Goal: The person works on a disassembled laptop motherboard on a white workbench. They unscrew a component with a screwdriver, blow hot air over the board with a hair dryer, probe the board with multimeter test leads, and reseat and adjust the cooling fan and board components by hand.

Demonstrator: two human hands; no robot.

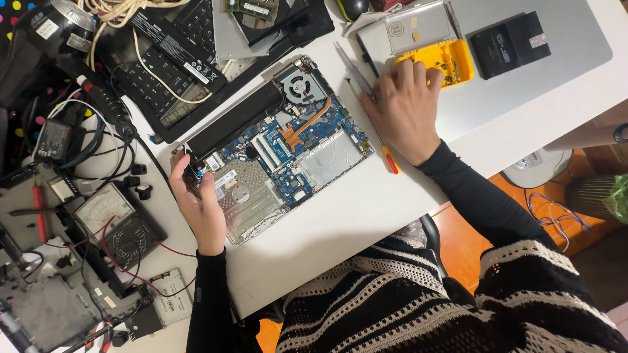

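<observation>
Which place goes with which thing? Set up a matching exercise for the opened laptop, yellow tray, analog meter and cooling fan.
Things:
1. opened laptop
2. yellow tray
3. analog meter
4. cooling fan

Places:
A. under the left hand's grip, at its left corner
B. just beyond the right hand's fingertips
C. top corner of the exposed board
D. far left, among red leads

Pairs: 1-A, 2-B, 3-D, 4-C
</observation>
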